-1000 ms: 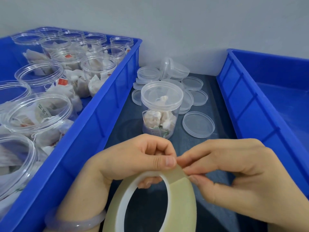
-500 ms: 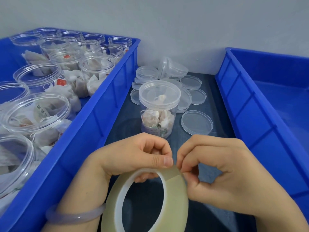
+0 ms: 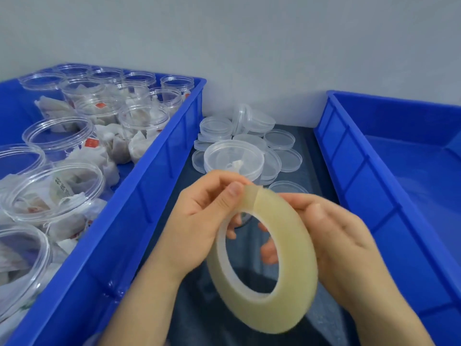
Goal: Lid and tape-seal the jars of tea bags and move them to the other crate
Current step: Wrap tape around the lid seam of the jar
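Before clear lidded jar (image 3: 233, 156), glossy yellowish tape (image 3: 296, 245) pinched by left hand (image 3: 199, 221), clasped by right hand (image 3: 349, 240); tea bag (image 3: 62, 188) print unreadable.

A plain wall (image 3: 249, 33), pale grey-white and matte, fills the whole upper half of the view, with no marks, seams or fixtures on it. Below it lies a dark blue-grey surface (image 3: 192, 323) that runs back to meet the foot of the wall in a straight line. The light is soft and even, and it throws only faint shadows.
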### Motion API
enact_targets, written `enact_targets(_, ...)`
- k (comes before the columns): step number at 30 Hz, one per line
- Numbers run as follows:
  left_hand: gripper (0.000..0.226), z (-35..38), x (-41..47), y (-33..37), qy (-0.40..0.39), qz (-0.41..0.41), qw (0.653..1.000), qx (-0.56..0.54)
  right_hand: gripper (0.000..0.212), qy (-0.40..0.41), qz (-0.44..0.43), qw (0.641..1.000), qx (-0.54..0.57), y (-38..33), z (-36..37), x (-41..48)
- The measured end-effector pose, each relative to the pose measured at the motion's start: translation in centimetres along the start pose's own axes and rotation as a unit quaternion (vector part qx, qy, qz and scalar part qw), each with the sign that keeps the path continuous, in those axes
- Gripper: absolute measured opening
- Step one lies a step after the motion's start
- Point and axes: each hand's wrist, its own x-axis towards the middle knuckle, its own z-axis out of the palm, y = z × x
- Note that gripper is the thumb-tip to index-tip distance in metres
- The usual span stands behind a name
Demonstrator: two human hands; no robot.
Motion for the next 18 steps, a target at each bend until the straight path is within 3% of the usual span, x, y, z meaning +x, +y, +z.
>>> enact_targets(4, 0.012, 0.6, -0.2, 0.3, 0.021, 0.033, 0.998, 0.041, 0.022, 0.066, -0.031, 0.985, -0.158, -1.1, -0.2, 0.6)
enact_targets(7, 0.019, 0.3, -0.2, 1.0, 0.011, 0.070, 0.990, 0.121, 0.020, 0.073, -0.064, 0.963, -0.253, -0.9, 0.0, 0.9)
enact_targets(11, 0.026, 0.1, -0.1, 2.2, -0.005, 0.100, 0.972, 0.211, 0.015, 0.051, -0.073, 0.961, -0.261, -0.7, 0.0, 1.0)
enact_targets(18, 0.026, -0.5, -0.2, 2.9, -0.058, 0.065, 0.967, 0.240, 0.018, 0.041, -0.060, 0.948, -0.309, -0.7, -0.4, 0.9)
